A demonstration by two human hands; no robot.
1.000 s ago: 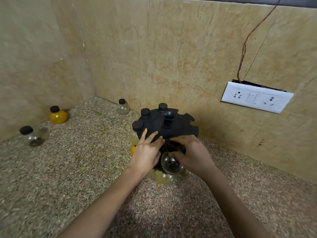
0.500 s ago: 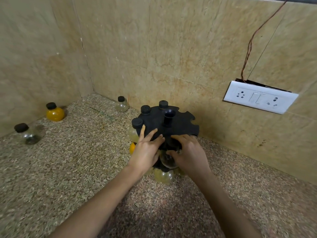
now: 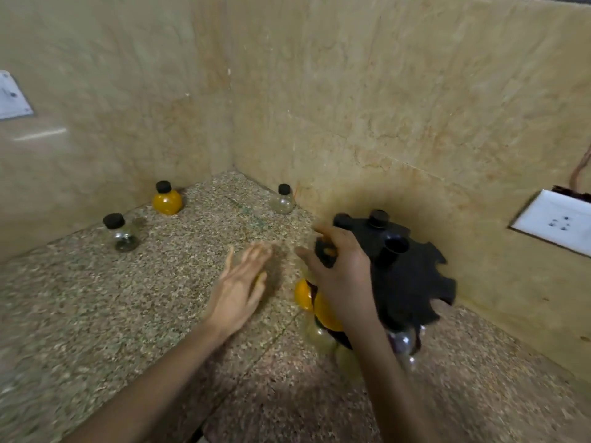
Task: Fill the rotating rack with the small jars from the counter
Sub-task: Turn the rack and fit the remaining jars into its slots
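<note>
- Three small jars were noted loose on the speckled counter [image 3: 96, 314], all upright, black-capped and well apart from one another.
- An orange jar [image 3: 167, 201] was recorded at the far left, just beside the left wall. A clear jar [image 3: 283, 203] stood by the far wall, near the corner. A second clear jar [image 3: 123, 235] stood nearer and further left.
- The rotating rack [image 3: 412, 282], black with a notched top disc and a central post, was found at the right of the counter, near the far wall.
- Two black caps [image 3: 379, 217] were seen seated in the far-left notches of the disc. Open notches were seen along its right and near rim.
- Below the disc, on the rack's left and near sides, orange-filled jars [image 3: 303, 297], pale jars [image 3: 319, 338] and one glassy jar [image 3: 403, 342] were observed. Their outlines were blurred and no count could be taken.
- The left hand [image 3: 243, 286] was recorded palm down, with fingers straight and close together, over bare counter just left of the rack. Nothing was held in it, and contact with the counter could not be judged through the blur.
- The right hand [image 3: 342, 276] was noted with fingers curled over the rack's left rim, a black cap showing between thumb and forefinger.
- A white switch plate [image 3: 556, 225] was logged on the right wall, with a wire [image 3: 580, 167] above it.
</note>
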